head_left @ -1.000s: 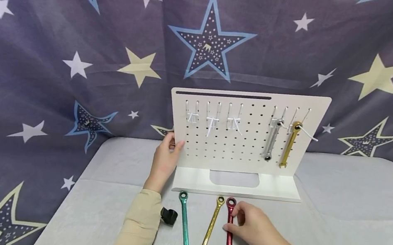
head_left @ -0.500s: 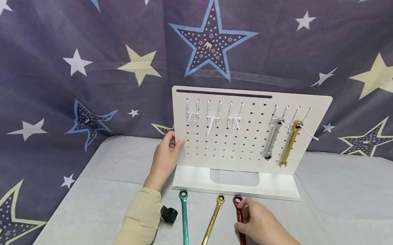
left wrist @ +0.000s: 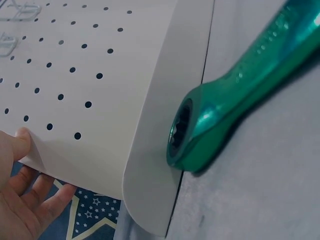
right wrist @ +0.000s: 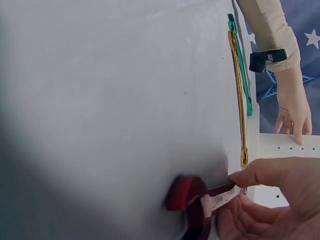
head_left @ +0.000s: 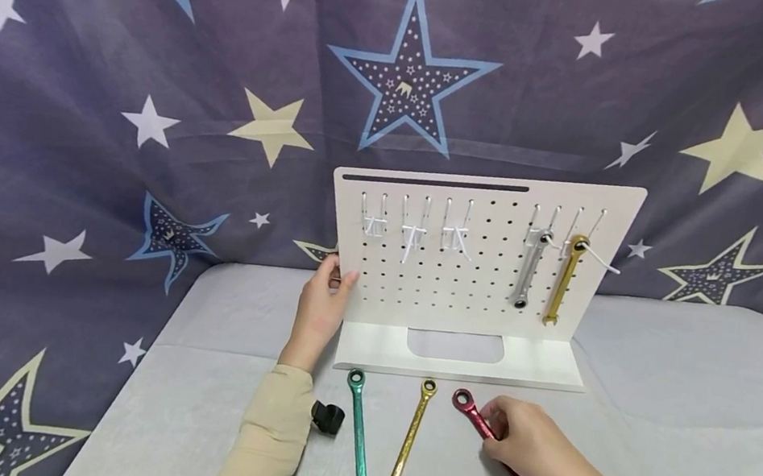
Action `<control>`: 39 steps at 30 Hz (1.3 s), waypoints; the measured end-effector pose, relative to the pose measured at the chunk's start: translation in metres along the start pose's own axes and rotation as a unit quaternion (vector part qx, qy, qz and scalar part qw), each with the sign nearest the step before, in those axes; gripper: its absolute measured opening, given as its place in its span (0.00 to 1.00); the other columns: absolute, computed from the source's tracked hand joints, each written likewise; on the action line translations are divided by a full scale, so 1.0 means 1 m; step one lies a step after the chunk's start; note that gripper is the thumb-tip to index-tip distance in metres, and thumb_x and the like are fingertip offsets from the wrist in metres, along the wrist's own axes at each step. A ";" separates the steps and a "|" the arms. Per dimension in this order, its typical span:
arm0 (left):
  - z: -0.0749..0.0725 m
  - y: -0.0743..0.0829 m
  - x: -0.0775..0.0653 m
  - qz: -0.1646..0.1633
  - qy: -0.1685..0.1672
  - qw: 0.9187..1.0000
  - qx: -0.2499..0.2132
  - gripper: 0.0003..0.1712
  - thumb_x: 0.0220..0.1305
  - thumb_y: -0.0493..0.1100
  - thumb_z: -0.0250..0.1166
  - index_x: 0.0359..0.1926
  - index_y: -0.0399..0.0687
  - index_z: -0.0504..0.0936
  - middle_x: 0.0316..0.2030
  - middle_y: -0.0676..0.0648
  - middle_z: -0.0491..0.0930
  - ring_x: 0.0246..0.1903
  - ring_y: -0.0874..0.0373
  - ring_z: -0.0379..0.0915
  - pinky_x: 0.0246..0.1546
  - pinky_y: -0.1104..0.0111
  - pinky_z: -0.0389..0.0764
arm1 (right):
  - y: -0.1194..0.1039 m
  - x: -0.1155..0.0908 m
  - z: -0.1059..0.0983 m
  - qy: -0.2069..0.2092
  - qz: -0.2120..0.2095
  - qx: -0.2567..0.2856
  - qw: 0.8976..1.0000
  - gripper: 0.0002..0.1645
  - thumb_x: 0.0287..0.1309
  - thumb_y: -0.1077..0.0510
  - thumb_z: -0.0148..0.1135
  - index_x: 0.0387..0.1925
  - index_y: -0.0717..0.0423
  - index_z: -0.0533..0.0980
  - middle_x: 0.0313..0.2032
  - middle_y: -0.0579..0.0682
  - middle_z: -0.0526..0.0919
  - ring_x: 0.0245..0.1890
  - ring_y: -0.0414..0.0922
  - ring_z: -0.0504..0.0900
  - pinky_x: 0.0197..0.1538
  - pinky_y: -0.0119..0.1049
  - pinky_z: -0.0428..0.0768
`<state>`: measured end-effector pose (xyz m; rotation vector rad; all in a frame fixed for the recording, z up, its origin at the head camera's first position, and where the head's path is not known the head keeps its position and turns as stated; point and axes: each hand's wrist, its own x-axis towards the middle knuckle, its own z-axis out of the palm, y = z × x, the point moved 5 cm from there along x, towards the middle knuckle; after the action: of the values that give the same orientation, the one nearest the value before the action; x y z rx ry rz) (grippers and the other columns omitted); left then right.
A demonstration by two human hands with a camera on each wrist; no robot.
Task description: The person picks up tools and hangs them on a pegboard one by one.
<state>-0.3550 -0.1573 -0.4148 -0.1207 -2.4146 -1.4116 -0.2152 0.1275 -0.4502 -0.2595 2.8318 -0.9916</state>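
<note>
My right hand (head_left: pixel 532 442) pinches a red ratchet wrench (head_left: pixel 474 415) by its shaft, ring end toward the board and open jaw toward the lower right. In the right wrist view the red wrench (right wrist: pixel 192 197) sticks out past the thumb and fingers. My left hand (head_left: pixel 320 311) grips the left edge of a white pegboard (head_left: pixel 418 292), thumb in front and fingers behind, as the left wrist view shows. A green wrench (head_left: pixel 358 442) and a yellow wrench (head_left: pixel 408 445) lie on the table. On the board's right side hang a silver wrench (head_left: pixel 530 271) and a gold wrench (head_left: pixel 564 284).
Three white hooks (head_left: pixel 414 233) on the board's left half hold nothing. The board's white base (head_left: pixel 373 348) stands on a grey-covered table (head_left: pixel 675 442). Behind is a dark curtain (head_left: pixel 207 124) with stars. A black wrist device (head_left: pixel 328 417) is on the left sleeve.
The right hand has moved right with the red wrench, swinging its open-jaw end out to the right. The left hand and board have stayed put.
</note>
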 end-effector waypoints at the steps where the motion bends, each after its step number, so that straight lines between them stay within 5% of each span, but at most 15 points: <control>1: 0.000 0.000 0.000 0.001 0.000 1.000 0.000 0.12 0.71 0.45 0.62 0.50 0.44 0.75 0.41 0.42 0.81 0.41 0.49 0.77 0.44 0.56 0.75 | 0.001 0.000 0.000 0.000 0.000 0.000 1.000 0.17 0.37 0.69 0.69 0.35 0.56 0.79 0.22 0.42 0.74 0.24 0.39 0.70 0.27 0.32 0.71; 18: -0.001 -0.001 0.000 -0.001 0.003 1.000 0.003 0.13 0.71 0.46 0.62 0.51 0.45 0.76 0.42 0.42 0.82 0.42 0.49 0.77 0.46 0.56 0.76 | 0.002 -0.005 -0.008 -0.028 -0.048 0.075 0.996 0.17 0.42 0.68 0.67 0.38 0.58 0.76 0.25 0.43 0.75 0.24 0.37 0.71 0.25 0.31 0.72; 29: -0.001 -0.001 0.000 -0.002 0.002 1.000 0.004 0.13 0.71 0.46 0.62 0.50 0.44 0.76 0.41 0.42 0.81 0.42 0.49 0.77 0.45 0.56 0.75 | -0.009 -0.001 -0.020 0.006 -0.104 0.086 0.991 0.15 0.47 0.71 0.66 0.39 0.58 0.77 0.24 0.41 0.75 0.25 0.33 0.71 0.28 0.30 0.74; 39: 0.000 -0.001 0.000 -0.005 0.012 1.000 0.006 0.14 0.70 0.46 0.62 0.52 0.46 0.77 0.42 0.42 0.83 0.42 0.49 0.78 0.45 0.56 0.78 | -0.030 0.008 -0.034 0.062 -0.112 0.106 0.986 0.18 0.49 0.72 0.67 0.42 0.58 0.77 0.25 0.41 0.74 0.27 0.35 0.73 0.29 0.31 0.73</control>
<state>-0.3551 -0.1577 -0.4151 -0.0893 -2.4072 -1.3953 -0.2255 0.1231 -0.4059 -0.5188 2.8197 -1.3889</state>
